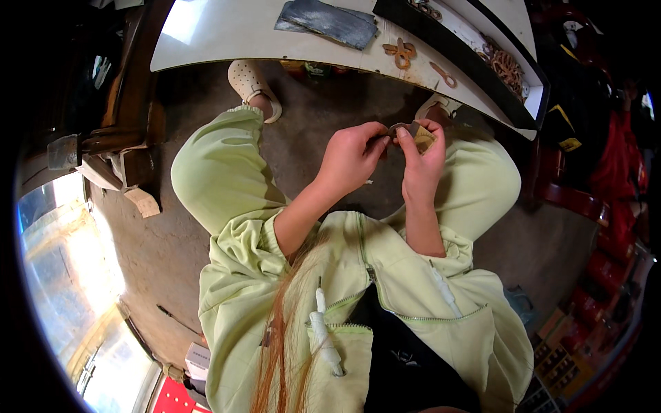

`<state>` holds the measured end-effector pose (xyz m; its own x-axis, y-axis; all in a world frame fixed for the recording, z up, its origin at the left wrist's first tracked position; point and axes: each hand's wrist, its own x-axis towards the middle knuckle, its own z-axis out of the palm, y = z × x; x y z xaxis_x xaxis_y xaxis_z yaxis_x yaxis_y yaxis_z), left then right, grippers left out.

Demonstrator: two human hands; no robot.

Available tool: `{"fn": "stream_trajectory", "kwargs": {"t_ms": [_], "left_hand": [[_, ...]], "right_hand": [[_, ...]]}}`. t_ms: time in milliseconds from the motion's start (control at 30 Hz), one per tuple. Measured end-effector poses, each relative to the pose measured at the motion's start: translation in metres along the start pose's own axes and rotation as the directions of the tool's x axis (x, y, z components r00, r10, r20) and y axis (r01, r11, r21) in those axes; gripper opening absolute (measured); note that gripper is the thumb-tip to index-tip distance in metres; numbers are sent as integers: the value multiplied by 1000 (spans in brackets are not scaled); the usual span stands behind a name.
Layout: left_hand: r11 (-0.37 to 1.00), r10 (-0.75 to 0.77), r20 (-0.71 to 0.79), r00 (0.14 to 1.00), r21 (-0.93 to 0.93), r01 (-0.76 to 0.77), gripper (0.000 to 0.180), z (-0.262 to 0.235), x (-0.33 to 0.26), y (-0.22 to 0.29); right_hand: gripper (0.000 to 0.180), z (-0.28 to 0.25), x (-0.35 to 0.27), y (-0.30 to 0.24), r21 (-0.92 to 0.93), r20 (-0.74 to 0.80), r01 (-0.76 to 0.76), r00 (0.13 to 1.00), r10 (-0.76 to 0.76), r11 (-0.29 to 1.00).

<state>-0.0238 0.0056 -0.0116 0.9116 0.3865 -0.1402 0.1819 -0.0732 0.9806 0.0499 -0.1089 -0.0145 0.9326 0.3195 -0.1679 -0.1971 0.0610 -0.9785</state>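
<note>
A white table stands beyond the left hand and right hand, bearing a long tray of rusty metal pieces; behind them, leftward, a box shows unreadable print. The right hand holds a tan piece; both pinch a small dark piece between them, roughly crosswise

left panes overexposed | glare on tabletop, far left | right side dim | rim black, straight edges bowed
</note>
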Motion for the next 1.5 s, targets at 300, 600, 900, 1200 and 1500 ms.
{"fn": "stream_trajectory", "kwargs": {"t_ms": [300,600,900,1200,1500], "left_hand": [[899,-45,69,997,-433,71,8,2,3,-5],[958,-25,164,986,-277,71,11,0,-2,8],[835,-131,237,963,-498,236,13,3,0,2],[802,-140,171,975,-558,214,13,4,2,2],[779,-88,145,985,-607,159,14,2,3,4]], "right_hand": [[27,-1,-2,-6,201,65,25,997,-39,979],[26,-5,-4,-10,146,7,30,999,-32,989],[23,-4,-4,-12,265,54,-26,998,12,964],[25,-4,-3,-13,360,-25,-9,1000,19,933],[26,-5,-2,-16,356,-154,90,987,-36,930]]}}
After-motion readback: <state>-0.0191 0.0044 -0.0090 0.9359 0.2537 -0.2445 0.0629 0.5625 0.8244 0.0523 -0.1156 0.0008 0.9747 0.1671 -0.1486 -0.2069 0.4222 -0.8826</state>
